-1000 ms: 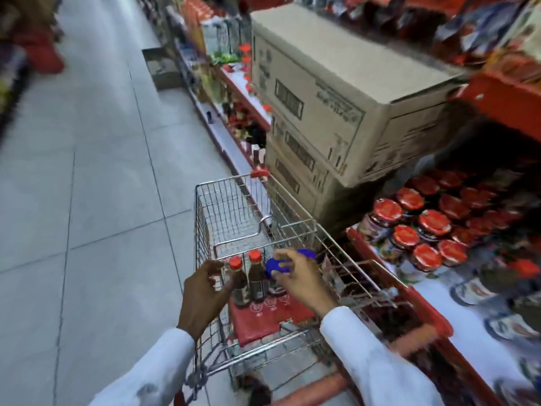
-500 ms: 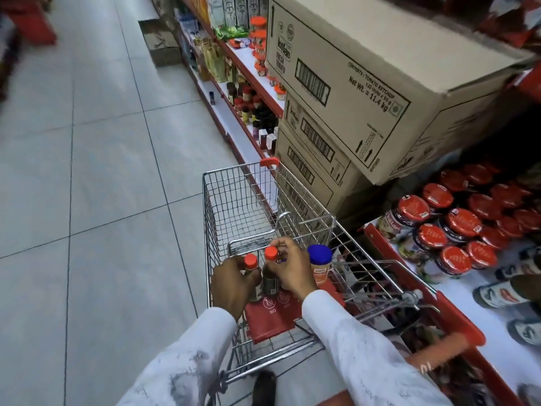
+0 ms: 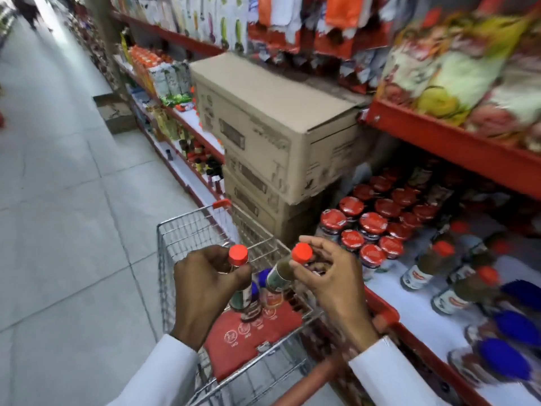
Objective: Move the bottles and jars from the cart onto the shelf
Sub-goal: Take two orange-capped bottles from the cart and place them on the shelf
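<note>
My left hand grips a small dark bottle with an orange-red cap, held upright above the wire cart. My right hand holds a second orange-capped bottle, tilted with its cap toward the shelf. Between my hands, a blue-lidded jar still stands in the cart on its red seat flap. To the right, the white shelf carries red-lidded jars, orange-capped bottles and blue-lidded jars.
Stacked cardboard boxes stand against the shelving just beyond the cart. A red upper shelf edge with bagged goods overhangs the jars. The tiled aisle floor stretches to the left, with a low box farther down.
Both hands have lifted the two orange-capped bottles up out of the cart. The view has swung up and right toward the shelf.
</note>
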